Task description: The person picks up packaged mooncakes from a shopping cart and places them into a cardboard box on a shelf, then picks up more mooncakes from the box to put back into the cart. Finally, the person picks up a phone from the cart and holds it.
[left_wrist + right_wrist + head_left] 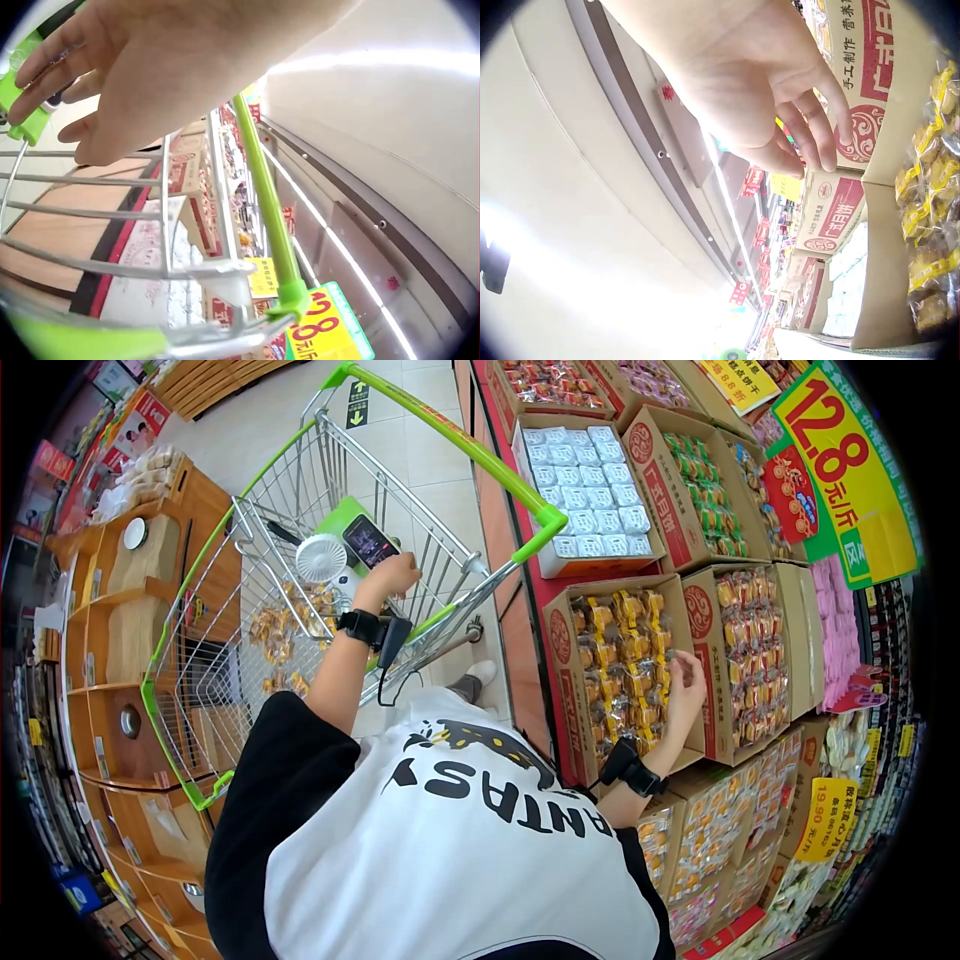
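My left hand (395, 576) is over the shopping cart, beside a phone (370, 542) with a lit screen; contact with the phone cannot be told. In the left wrist view the fingers of this hand (142, 82) are loosely extended. A small white fan (321, 558) is next to the phone, by a green panel (342, 515). Loosely bent and empty, my right hand (686, 690) hovers by the edge of an open carton (567, 710) of yellow-wrapped cakes (625, 630). In the right wrist view that hand (757, 97) is in front of printed cartons (832, 214).
Wrapped packs (285, 635) lie in the cart, whose green handle (460, 440) crosses towards the display. Further cartons (745, 650) hold wrapped goods, with a white-wrapped stack (590, 490) beyond. A large price sign (835, 455) stands at the right, wooden shelving (125, 620) at the left.
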A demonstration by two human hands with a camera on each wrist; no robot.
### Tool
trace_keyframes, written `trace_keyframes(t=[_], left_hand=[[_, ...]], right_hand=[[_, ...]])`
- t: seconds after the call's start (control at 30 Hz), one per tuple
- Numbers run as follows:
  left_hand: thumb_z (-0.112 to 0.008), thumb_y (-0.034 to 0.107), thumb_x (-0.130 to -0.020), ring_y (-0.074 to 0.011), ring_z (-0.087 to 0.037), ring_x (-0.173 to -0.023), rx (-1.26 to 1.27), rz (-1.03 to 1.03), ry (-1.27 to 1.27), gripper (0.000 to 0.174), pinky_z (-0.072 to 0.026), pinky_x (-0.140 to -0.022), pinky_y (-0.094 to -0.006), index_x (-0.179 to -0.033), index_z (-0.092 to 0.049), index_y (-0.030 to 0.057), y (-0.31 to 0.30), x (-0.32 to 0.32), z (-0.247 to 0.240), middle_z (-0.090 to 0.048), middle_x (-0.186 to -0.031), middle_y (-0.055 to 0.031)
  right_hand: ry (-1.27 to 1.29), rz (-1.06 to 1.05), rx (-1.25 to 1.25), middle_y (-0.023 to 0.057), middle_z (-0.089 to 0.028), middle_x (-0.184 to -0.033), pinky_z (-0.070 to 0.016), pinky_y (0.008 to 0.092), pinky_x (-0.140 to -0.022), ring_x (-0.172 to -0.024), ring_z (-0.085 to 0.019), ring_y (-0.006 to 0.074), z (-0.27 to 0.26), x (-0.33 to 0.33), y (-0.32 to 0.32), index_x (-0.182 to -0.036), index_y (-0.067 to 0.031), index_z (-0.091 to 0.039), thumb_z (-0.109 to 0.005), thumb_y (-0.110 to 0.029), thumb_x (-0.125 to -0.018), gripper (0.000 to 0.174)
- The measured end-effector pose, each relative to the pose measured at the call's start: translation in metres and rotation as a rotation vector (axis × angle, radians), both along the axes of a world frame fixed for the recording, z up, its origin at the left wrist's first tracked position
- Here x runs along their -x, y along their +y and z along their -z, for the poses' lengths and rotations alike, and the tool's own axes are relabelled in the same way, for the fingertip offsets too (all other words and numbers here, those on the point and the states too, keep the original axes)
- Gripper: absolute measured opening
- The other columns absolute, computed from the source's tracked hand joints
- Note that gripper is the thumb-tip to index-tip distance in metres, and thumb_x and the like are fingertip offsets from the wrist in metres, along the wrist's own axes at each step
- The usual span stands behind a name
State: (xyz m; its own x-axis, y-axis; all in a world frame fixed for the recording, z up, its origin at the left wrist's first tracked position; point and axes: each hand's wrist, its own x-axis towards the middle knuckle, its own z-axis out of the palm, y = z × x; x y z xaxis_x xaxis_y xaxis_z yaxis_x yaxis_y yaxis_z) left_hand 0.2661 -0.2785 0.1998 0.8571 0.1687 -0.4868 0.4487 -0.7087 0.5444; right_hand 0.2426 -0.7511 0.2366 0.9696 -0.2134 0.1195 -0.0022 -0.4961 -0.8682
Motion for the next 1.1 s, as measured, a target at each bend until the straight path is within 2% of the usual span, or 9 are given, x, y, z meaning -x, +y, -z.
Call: trace_keyframes(t=[0.1,0.17,0.23,0.27,0.6,0.8,0.97,1.0,1.1], left_hand=[[-0.048,0.02,-0.079,-0.0225,-0.058,-0.051,0.01,0.084,-0.019,0.025,-0.0464,-0.051,-0.0342,-0.09,-0.052,-0.0023,-0.018,0.016,-0.032,-0.058,-0.065,-0.015],[-0.047,0.021,-0.079,-0.0263,-0.06,-0.06,-0.047,0.129,-0.033,0.025,-0.047,-0.058,-0.0363,-0.091,-0.053,-0.0007,-0.026,0.027,-0.034,-0.06,-0.072,-0.0169],[-0.05,0.029,-0.08,-0.0305,-0.058,-0.073,-0.283,0.278,-0.281,0.029,-0.0455,-0.066,-0.0384,-0.093,-0.053,0.0034,-0.036,0.039,-0.038,-0.059,-0.076,-0.0156],[-0.05,0.029,-0.08,-0.0336,-0.056,-0.081,-0.244,0.275,-0.187,0.028,-0.0437,-0.071,-0.0404,-0.094,-0.053,0.0047,-0.041,0.043,-0.043,-0.059,-0.083,-0.0157],[-0.049,0.032,-0.082,-0.0333,-0.055,-0.084,-0.242,0.326,-0.109,0.031,-0.0436,-0.071,-0.0413,-0.099,-0.052,0.0053,-0.055,0.079,-0.045,-0.058,-0.088,-0.0159],[-0.053,0.031,-0.081,-0.032,-0.055,-0.088,-0.238,0.342,-0.254,0.04,-0.0437,-0.074,-0.0389,-0.111,-0.047,0.0065,-0.039,0.11,-0.047,-0.055,-0.1,-0.0176],[-0.057,0.029,-0.078,-0.0294,-0.055,-0.087,-0.068,0.31,-0.226,0.043,-0.0444,-0.074,-0.0358,-0.113,-0.046,0.0066,-0.015,0.153,-0.069,-0.054,-0.1,-0.0169],[-0.061,0.031,-0.075,-0.0288,-0.056,-0.087,-0.058,0.288,-0.116,0.047,-0.0448,-0.072,-0.0352,-0.113,-0.046,0.0068,-0.005,0.162,-0.068,-0.055,-0.1,-0.0161],[-0.069,0.028,-0.065,-0.0299,-0.056,-0.089,-0.242,0.273,0.275,0.051,-0.0437,-0.072,-0.0344,-0.106,-0.052,0.0042,0.025,0.192,-0.073,-0.058,-0.094,-0.0172]], right_hand=[[-0.01,-0.022,0.028,0.0046,-0.059,-0.084,-0.0424,0.0233,-0.068,-0.074,-0.055,0.0114,0.0,0.0,0.004,-0.097,-0.0009,-0.056,-0.053,-0.006,-0.082,0.016],[0.015,-0.013,-0.053,0.004,-0.058,-0.08,-0.042,0.0218,-0.062,-0.066,-0.054,0.0093,-0.004,0.001,0.009,-0.097,-0.0005,-0.056,-0.054,-0.008,-0.082,0.016],[0.01,-0.023,-0.061,0.0039,-0.057,-0.079,-0.0417,0.021,-0.059,-0.064,-0.053,0.0087,-0.007,0.0,0.013,-0.097,-0.0004,-0.055,-0.054,-0.008,-0.083,0.016],[0.006,-0.03,-0.069,0.0038,-0.057,-0.078,-0.0414,0.0202,-0.057,-0.062,-0.053,0.0081,-0.007,0.0,0.014,-0.098,-0.0003,-0.055,-0.053,-0.008,-0.083,0.017],[0.006,-0.109,-0.152,0.0031,-0.055,-0.078,-0.0407,0.0186,-0.057,-0.063,-0.051,0.0068,-0.049,0.01,0.044,-0.097,-0.0001,-0.054,-0.053,-0.006,-0.083,0.015],[-0.206,-0.296,-0.188,0.0045,-0.057,-0.082,-0.0399,0.0217,-0.065,-0.072,-0.05,0.0099,-0.136,0.041,0.089,-0.091,-0.0006,-0.056,-0.054,-0.001,-0.08,0.012],[-0.878,-0.87,-0.181,0.0065,-0.058,-0.078,-0.0398,0.026,-0.055,-0.065,-0.052,0.0173,-0.2,0.074,0.12,-0.078,-0.0026,-0.059,-0.062,0.001,-0.068,0.012],[-0.97,-1.025,-0.135,0.0058,-0.059,-0.076,-0.0396,0.0262,-0.052,-0.062,-0.052,0.0177,-0.211,0.078,0.123,-0.077,-0.003,-0.06,-0.064,0.0,-0.067,0.012],[-1.088,-1.025,-0.289,0.0054,-0.059,-0.076,-0.0411,0.0277,-0.051,-0.056,-0.051,0.0186,-0.215,0.107,0.132,-0.077,-0.004,-0.062,-0.065,-0.005,-0.068,0.01]])
